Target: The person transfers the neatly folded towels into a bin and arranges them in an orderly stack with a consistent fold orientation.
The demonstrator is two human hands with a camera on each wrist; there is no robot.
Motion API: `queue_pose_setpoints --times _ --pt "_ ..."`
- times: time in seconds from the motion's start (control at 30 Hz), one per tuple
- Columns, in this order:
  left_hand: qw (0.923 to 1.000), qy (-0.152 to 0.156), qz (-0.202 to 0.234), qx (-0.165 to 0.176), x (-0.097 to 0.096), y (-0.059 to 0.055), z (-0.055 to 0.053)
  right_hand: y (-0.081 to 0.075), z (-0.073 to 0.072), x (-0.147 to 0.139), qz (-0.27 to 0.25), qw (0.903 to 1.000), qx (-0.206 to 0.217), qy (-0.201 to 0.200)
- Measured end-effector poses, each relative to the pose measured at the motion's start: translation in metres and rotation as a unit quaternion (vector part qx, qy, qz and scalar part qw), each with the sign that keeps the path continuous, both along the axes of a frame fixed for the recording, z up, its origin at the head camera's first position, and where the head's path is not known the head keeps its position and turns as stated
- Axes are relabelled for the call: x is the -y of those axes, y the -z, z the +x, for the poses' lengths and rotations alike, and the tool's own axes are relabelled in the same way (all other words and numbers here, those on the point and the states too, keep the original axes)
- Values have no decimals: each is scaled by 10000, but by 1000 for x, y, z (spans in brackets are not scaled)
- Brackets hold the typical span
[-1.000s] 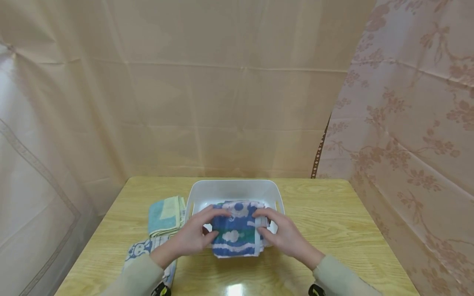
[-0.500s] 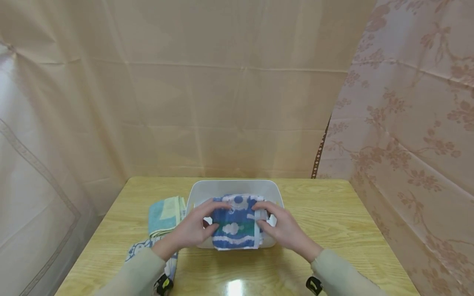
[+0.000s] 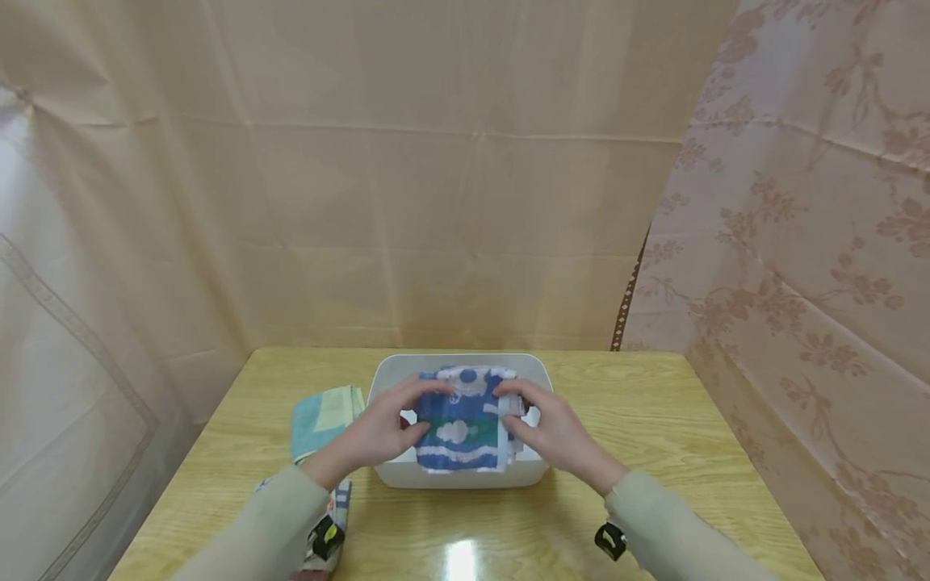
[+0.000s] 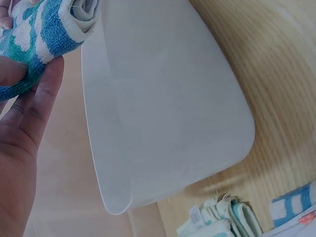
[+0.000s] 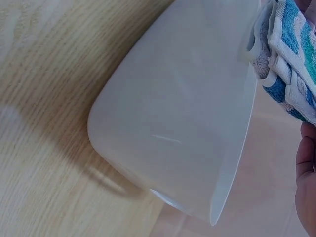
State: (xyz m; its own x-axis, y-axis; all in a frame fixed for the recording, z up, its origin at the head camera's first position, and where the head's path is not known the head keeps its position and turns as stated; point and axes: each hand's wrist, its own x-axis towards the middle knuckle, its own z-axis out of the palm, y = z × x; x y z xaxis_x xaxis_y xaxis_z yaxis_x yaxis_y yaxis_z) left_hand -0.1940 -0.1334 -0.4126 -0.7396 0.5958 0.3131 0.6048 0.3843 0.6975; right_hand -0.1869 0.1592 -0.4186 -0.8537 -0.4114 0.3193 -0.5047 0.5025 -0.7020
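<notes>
Both hands hold a folded towel (image 3: 458,428), blue and green with white cloud shapes, over a white plastic basin (image 3: 465,479). The left hand (image 3: 388,420) pinches its left side between thumb and fingers. At the opposite side, the right hand (image 3: 548,424) grips the edge where white layered folds show. In the left wrist view the towel (image 4: 44,34) is above the basin's rim, its rolled fold facing the camera. Stacked layers of the towel (image 5: 289,59) show in the right wrist view, beside the basin wall (image 5: 173,108). The towel hides most of the basin's inside.
A folded teal and yellow towel (image 3: 320,420) lies left of the basin. Nearer the person, a blue and white towel (image 3: 341,496) is partly hidden under the left forearm. The wooden table (image 3: 617,420) is backed by a beige curtain (image 3: 436,202).
Both hands have carried the folded towel forward, away from the table's front edge and further over the basin. More of the basin's front wall shows now.
</notes>
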Motion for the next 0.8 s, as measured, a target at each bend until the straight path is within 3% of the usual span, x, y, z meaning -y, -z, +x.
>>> queue_pose_setpoints --times 0.33,0.8 --pt "9997 -131 -183 79 3 -6 -10 -5 -11 6 107 9998 84 113" --pt "9972 -451 -379 466 5 -3 -23 -4 -26 13 220 9992 310 152"
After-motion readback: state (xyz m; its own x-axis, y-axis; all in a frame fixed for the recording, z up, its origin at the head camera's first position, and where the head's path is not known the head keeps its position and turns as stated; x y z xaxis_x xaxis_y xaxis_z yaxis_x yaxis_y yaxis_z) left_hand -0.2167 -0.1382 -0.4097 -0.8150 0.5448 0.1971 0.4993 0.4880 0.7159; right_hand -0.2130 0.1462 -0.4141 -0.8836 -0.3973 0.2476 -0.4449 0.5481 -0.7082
